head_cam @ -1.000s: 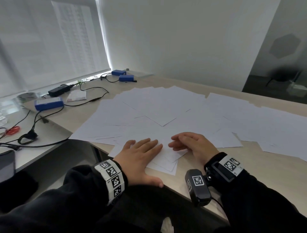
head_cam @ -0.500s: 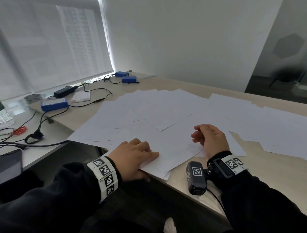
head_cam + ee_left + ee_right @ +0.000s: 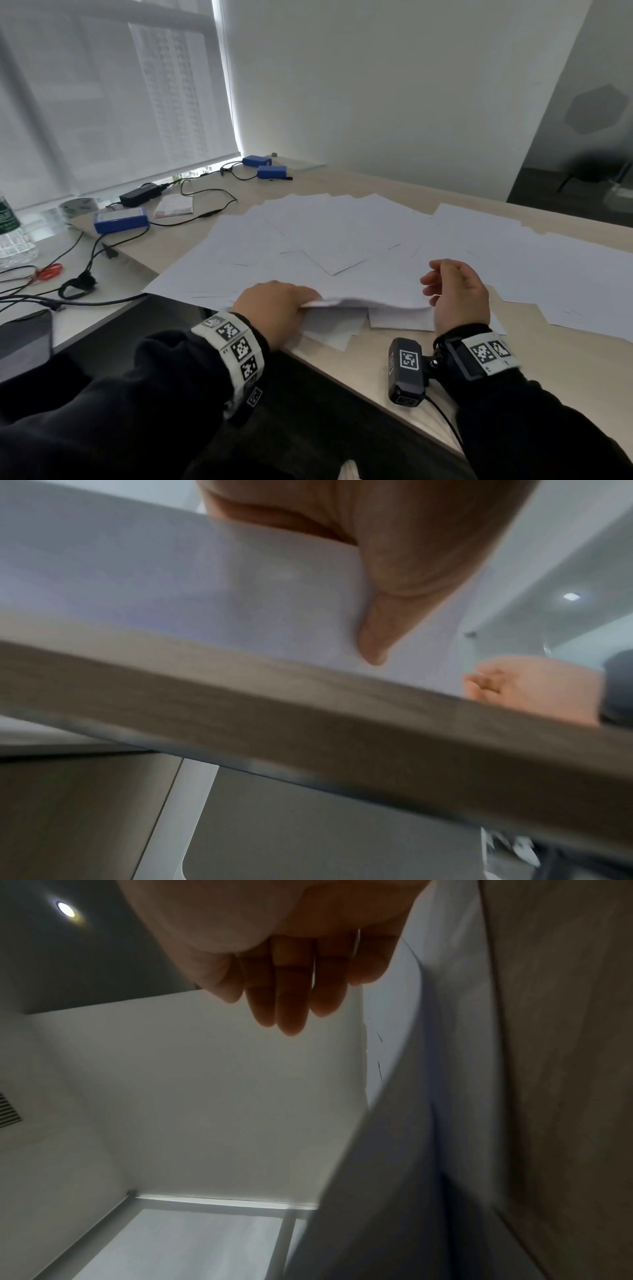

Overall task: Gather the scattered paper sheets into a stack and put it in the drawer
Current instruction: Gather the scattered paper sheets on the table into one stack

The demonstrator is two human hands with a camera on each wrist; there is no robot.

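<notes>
Many white paper sheets (image 3: 342, 236) lie scattered and overlapping across the wooden desk (image 3: 565, 359). My left hand (image 3: 274, 308) pinches the near left edge of a few sheets (image 3: 370, 294) and holds that edge raised off the desk. In the left wrist view the thumb (image 3: 377, 588) lies under the raised paper (image 3: 240, 588). My right hand (image 3: 455, 294) stands on its side at the right edge of the raised sheets. Its fingers (image 3: 291, 988) are loosely curled and hold nothing. No drawer shows in the head view.
Blue boxes (image 3: 120, 221), a black power adapter (image 3: 140, 195), cables (image 3: 205, 216) and red scissors (image 3: 48, 272) lie on the left. The desk's front edge (image 3: 308, 710) runs just below my hands, with grey panels (image 3: 308, 831) under it. More sheets (image 3: 565, 274) reach far right.
My left hand went from lying flat on the sheets to pinching their near edge and lifting it. My right hand moved right, came off the paper and turned on its side.
</notes>
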